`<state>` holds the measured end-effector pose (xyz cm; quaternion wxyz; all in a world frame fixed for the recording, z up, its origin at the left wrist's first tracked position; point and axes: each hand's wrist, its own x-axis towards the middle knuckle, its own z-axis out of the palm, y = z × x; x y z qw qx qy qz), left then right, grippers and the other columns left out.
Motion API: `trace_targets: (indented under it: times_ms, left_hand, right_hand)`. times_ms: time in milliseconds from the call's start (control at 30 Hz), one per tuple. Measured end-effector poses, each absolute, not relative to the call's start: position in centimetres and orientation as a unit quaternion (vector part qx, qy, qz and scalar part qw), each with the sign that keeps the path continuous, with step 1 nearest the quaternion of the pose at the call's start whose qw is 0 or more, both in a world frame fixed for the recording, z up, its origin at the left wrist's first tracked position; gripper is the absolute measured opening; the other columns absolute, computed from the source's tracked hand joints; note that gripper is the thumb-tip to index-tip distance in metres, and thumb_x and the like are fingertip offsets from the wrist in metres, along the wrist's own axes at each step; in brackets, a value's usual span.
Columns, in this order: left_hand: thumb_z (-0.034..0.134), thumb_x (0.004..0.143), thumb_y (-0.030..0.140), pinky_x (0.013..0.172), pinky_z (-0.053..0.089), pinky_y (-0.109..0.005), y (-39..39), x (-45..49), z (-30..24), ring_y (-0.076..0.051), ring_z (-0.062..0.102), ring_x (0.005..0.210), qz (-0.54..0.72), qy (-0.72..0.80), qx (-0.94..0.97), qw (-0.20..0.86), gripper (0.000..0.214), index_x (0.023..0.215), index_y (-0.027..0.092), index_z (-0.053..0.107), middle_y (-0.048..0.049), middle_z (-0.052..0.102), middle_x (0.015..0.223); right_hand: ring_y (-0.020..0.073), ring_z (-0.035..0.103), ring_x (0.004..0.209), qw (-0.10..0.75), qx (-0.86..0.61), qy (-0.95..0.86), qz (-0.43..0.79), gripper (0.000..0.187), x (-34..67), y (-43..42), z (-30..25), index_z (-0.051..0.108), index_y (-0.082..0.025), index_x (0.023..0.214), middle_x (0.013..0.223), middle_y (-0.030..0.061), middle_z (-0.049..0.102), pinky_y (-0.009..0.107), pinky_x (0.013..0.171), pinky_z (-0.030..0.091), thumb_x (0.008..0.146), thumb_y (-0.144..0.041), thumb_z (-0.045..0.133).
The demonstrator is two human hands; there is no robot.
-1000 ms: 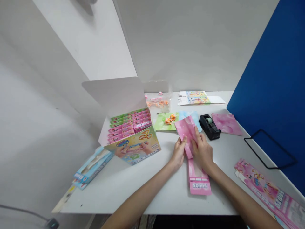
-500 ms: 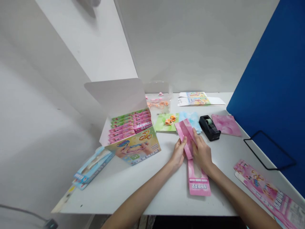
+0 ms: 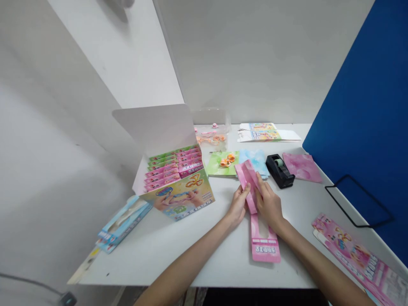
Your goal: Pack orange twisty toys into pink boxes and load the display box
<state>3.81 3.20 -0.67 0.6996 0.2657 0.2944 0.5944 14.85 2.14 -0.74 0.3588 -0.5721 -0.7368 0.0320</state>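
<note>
Between my two hands is a pink cardboard piece [image 3: 250, 180], folded lengthwise into a channel and tilted up from the table. My left hand [image 3: 238, 203] grips its left side with the thumb on top. My right hand [image 3: 268, 200] holds its right edge, fingers partly hidden behind it. Directly below, a pink box with an oval window [image 3: 265, 248] lies flat on the table, its printed flap toward me. Whether the folded piece and this box are joined, I cannot tell. Just beyond my hands sit orange-and-white rings [image 3: 227, 160] on a green card [image 3: 214, 165].
An open display box [image 3: 181, 199] packed with pink and green boxes stands left, beside blue boxes [image 3: 123, 223]. A black tape dispenser [image 3: 280, 171] and a pink card [image 3: 302, 167] are at right. Flat pink boxes [image 3: 357, 257] lie near right. A clear tray [image 3: 212, 134] and folded cartons [image 3: 266, 132] stand behind.
Both hands keep their hold on the pink cardboard piece, which shows only a very slight shift. The other things stay where they were.
</note>
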Motion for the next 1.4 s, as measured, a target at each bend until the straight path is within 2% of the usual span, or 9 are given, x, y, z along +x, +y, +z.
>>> trace_targets:
  times_ms: [133, 400, 533, 700, 867, 1000, 1167, 1300, 1400]
  left_hand:
    - [0.083, 0.068, 0.041, 0.106, 0.043, -0.037, 3.2, 3.8, -0.6, -0.025, 0.064, 0.114, 0.591, 0.300, 0.270, 0.698, 0.048, 0.107, 0.018, 0.067, -0.0084, 0.073, 0.107]
    - [0.083, 0.067, 0.043, 0.104, 0.043, -0.036, 3.3, 3.8, -1.0, -0.023, 0.066, 0.108, 0.593, 0.309, 0.265, 0.695, 0.045, 0.100, 0.017, 0.068, -0.0075, 0.074, 0.103]
    - [0.084, 0.064, 0.044, 0.102, 0.044, -0.033, 3.5, 3.8, -0.9, -0.022, 0.066, 0.106, 0.606, 0.323, 0.267, 0.676, 0.046, 0.099, 0.018, 0.068, -0.0061, 0.074, 0.103]
    - [0.083, 0.063, 0.048, 0.101, 0.045, -0.036, 3.6, 3.8, -0.9, -0.025, 0.066, 0.106, 0.608, 0.326, 0.288, 0.664, 0.050, 0.098, 0.017, 0.069, -0.0084, 0.074, 0.102]
    - [0.083, 0.062, 0.050, 0.099, 0.045, -0.035, 3.5, 3.7, -0.4, -0.026, 0.066, 0.105, 0.609, 0.331, 0.305, 0.653, 0.051, 0.100, 0.017, 0.071, -0.0086, 0.074, 0.104]
    - [0.085, 0.059, 0.046, 0.085, 0.049, -0.030, 3.5, 3.5, -0.4, -0.022, 0.068, 0.090, 0.595, 0.349, 0.321, 0.649, 0.047, 0.091, 0.014, 0.073, -0.0082, 0.075, 0.093]
    - [0.085, 0.057, 0.048, 0.062, 0.043, -0.024, 3.8, 3.1, -0.8, -0.013, 0.057, 0.060, 0.578, 0.384, 0.391, 0.604, 0.042, 0.075, 0.012, 0.072, -0.0029, 0.070, 0.069]
    - [0.082, 0.058, 0.052, 0.059, 0.041, -0.024, 3.8, 3.1, -0.5, -0.012, 0.052, 0.057, 0.575, 0.417, 0.441, 0.548, 0.042, 0.065, 0.013, 0.069, -0.0006, 0.065, 0.060]
    - [0.080, 0.061, 0.054, 0.060, 0.041, -0.024, 3.6, 3.2, -0.2, -0.013, 0.053, 0.059, 0.583, 0.421, 0.438, 0.540, 0.042, 0.070, 0.014, 0.069, -0.0006, 0.064, 0.062]
  right_hand:
    - [0.0219, 0.063, 0.074, 0.363, -0.567, -0.738, 0.046, 0.059, 14.8, 2.2, -0.9, 0.025, -0.022, 0.153, 0.098, 0.0096, 0.065, 0.029, 0.060, 0.050, 0.095, -0.016, 0.032]
    - [0.0209, 0.063, 0.070, 0.325, -0.586, -0.742, 0.030, 0.059, 14.6, 2.1, -0.7, 0.023, -0.025, 0.154, 0.100, 0.0099, 0.065, 0.027, 0.055, 0.047, 0.096, -0.019, 0.033]
    - [0.0242, 0.065, 0.080, 0.351, -0.575, -0.737, 0.054, 0.057, 14.6, 2.2, -0.4, 0.023, -0.021, 0.154, 0.108, 0.0121, 0.063, 0.032, 0.062, 0.051, 0.098, -0.028, 0.035]
    - [0.0260, 0.065, 0.090, 0.367, -0.580, -0.723, 0.082, 0.055, 14.6, 2.2, 0.0, 0.022, -0.020, 0.153, 0.116, 0.0145, 0.061, 0.036, 0.071, 0.053, 0.098, -0.024, 0.029]
    - [0.0288, 0.059, 0.098, 0.390, -0.567, -0.724, 0.049, 0.056, 15.2, 2.4, 0.7, 0.027, -0.020, 0.151, 0.108, 0.0142, 0.060, 0.045, 0.083, 0.050, 0.096, -0.019, 0.034]
    - [0.0284, 0.058, 0.096, 0.403, -0.561, -0.722, 0.029, 0.052, 16.1, 2.9, 1.0, 0.036, -0.021, 0.147, 0.103, 0.0124, 0.058, 0.044, 0.082, 0.048, 0.095, -0.020, 0.037]
    - [0.0294, 0.057, 0.107, 0.401, -0.556, -0.727, 0.041, 0.051, 16.6, 3.4, 0.8, 0.040, -0.016, 0.143, 0.115, 0.0149, 0.060, 0.045, 0.087, 0.046, 0.092, -0.014, 0.035]
    - [0.0266, 0.055, 0.112, 0.423, -0.509, -0.747, 0.063, 0.053, 16.5, 3.2, 1.0, 0.031, -0.017, 0.148, 0.123, 0.0151, 0.057, 0.044, 0.093, 0.046, 0.094, -0.015, 0.031]
    - [0.0266, 0.056, 0.106, 0.394, -0.495, -0.773, 0.050, 0.056, 16.4, 2.9, 1.4, 0.023, -0.018, 0.152, 0.118, 0.0140, 0.056, 0.042, 0.091, 0.047, 0.098, -0.030, 0.035]
